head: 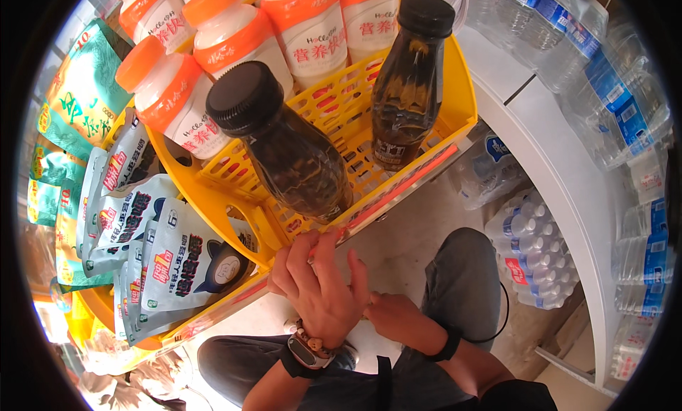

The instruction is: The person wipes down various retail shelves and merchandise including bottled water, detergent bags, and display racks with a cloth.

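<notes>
My left hand point(322, 286), with a fitness band and a beaded bracelet at the wrist, rests its fingertips on the front edge of a yellow plastic basket point(314, 115). Its thumb stands apart, and nothing shows in its grasp. My right hand point(397, 318) is just right of it, near the left thumb; its fingertips are partly hidden, so I cannot tell whether they hold anything. In the basket, a dark bottle with a black cap point(287, 150) leans just above my left hand. Another dark bottle point(409, 86) stands farther right.
Orange-capped drink bottles point(314, 38) stand behind the basket. Snack pouches point(184, 256) fill a yellow basket at left, beside green packets point(88, 91). A curved white shelf point(559, 171) holds packs of bottled water point(618, 91). More shrink-wrapped bottles point(533, 251) sit lower, right of my knee point(463, 272).
</notes>
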Action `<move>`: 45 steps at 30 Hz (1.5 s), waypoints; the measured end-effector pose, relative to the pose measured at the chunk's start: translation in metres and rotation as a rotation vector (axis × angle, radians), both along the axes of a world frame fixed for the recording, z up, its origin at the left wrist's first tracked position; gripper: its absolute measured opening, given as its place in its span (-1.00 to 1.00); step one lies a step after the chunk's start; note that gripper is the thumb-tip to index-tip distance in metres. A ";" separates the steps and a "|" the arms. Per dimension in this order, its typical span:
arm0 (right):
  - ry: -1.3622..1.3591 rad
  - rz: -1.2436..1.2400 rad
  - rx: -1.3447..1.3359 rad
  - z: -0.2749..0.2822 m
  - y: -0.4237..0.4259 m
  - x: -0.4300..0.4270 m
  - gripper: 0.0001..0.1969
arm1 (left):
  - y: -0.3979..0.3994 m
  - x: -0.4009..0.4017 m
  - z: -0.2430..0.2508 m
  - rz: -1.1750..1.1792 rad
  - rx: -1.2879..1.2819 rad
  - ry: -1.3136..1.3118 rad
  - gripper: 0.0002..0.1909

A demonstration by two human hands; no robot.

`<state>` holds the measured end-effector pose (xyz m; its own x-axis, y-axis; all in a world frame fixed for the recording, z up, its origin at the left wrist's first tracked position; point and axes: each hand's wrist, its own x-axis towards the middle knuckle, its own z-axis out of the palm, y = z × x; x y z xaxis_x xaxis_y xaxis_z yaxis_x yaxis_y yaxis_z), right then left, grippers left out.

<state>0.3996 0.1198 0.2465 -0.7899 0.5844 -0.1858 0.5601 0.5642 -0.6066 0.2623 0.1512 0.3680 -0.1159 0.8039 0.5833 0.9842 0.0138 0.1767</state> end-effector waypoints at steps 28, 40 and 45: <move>0.307 -0.285 -0.131 -0.005 -0.012 0.024 -0.89 | 0.000 0.010 -0.024 -0.910 0.101 -0.436 -0.69; 0.285 -0.772 0.127 0.149 0.063 0.187 -0.68 | 0.015 0.036 -0.028 -0.545 -0.219 -0.616 -0.92; 0.270 -1.396 1.411 0.224 0.066 0.282 -0.59 | 0.018 0.053 -0.004 -0.693 -0.356 -0.457 -0.79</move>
<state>0.6814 0.1858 0.4702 0.3300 0.3070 0.8927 0.9410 -0.0319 -0.3369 0.3154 0.1688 0.3645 0.3025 0.9039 0.3024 0.6266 -0.4276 0.6516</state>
